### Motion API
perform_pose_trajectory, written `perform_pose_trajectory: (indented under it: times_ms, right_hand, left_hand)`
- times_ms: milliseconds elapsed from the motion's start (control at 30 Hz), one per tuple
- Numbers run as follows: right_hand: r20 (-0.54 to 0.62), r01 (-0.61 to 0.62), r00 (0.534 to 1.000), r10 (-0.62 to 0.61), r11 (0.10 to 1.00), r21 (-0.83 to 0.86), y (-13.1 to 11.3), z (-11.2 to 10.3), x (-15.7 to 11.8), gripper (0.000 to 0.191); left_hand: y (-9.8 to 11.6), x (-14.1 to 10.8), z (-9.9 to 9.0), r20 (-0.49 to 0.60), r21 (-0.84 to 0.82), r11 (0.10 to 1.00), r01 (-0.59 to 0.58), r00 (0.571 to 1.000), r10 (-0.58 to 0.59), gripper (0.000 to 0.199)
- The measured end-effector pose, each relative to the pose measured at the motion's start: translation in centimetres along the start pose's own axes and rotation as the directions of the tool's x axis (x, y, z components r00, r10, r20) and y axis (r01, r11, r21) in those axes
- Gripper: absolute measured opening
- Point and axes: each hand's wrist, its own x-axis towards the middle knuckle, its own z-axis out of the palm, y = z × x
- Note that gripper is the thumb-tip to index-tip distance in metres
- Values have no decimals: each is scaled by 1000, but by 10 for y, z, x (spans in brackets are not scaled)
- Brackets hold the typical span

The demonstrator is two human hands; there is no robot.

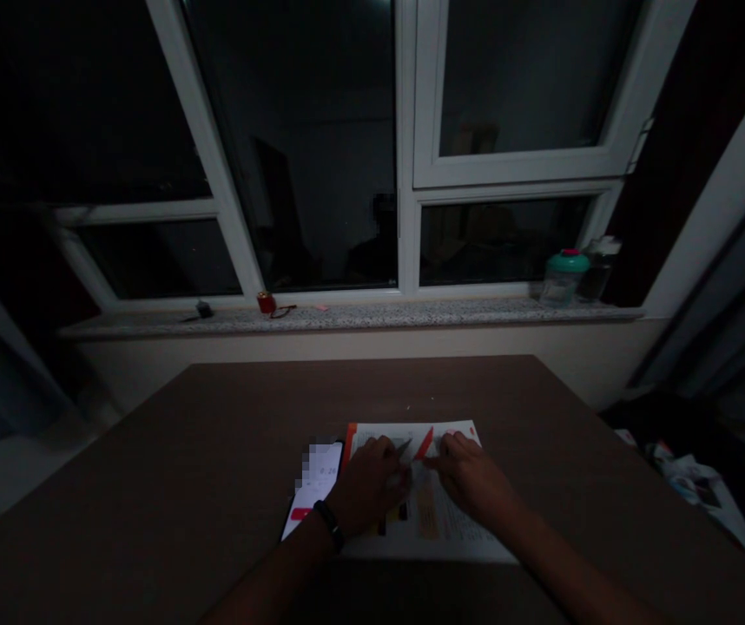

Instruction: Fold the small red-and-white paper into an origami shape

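My left hand [376, 482], wearing a dark wristband [328, 525], pinches a small grey pointed piece [404, 448] whose kind I cannot make out. Close by, my right hand [467, 477] has its fingers closed at a red folded strip [424, 443], which looks like paper. Whether the grey piece and the red strip are joined is too dark to tell. Both hands are above a printed booklet or sheet [460, 525] with an orange corner. Left of the booklet a phone [313, 486] lies with its screen lit, partly covered by my left forearm.
The brown table [183, 477] reaches to the wall below a granite windowsill [372, 315]. A green-lidded bottle [564, 276], a second clear bottle [599, 271] and a small red object [267, 302] stand on the sill. Crumpled bags or papers [691, 486] lie beyond the table's right edge.
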Motion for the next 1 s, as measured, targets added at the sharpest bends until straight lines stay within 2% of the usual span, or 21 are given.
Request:
perform_pose_trajectory:
  times_ms: [167, 300, 533, 767, 1000]
  right_hand:
    - [-37, -28, 999, 29, 999, 29, -5, 6, 7, 19]
    - [-44, -61, 997, 65, 996, 71, -5, 9, 12, 13]
    - [-8, -94, 995, 95, 993, 69, -2, 9, 12, 14]
    - [8, -104, 995, 104, 992, 75, -7, 2, 10, 19]
    - [-28, -74, 997, 77, 994, 79, -8, 7, 4, 20]
  left_hand:
    - [5, -4, 0, 61, -68, 994, -90, 994, 95, 28]
    - [6, -4, 2, 85, -93, 986, -138, 986, 146, 26]
    - [10, -4, 1, 111, -79, 991, -111, 987, 120, 24]
    - [13, -2, -1, 137, -49, 992, -117, 983, 123, 35]
    - [14, -2, -4, 171, -45, 993, -108, 979, 114, 36]
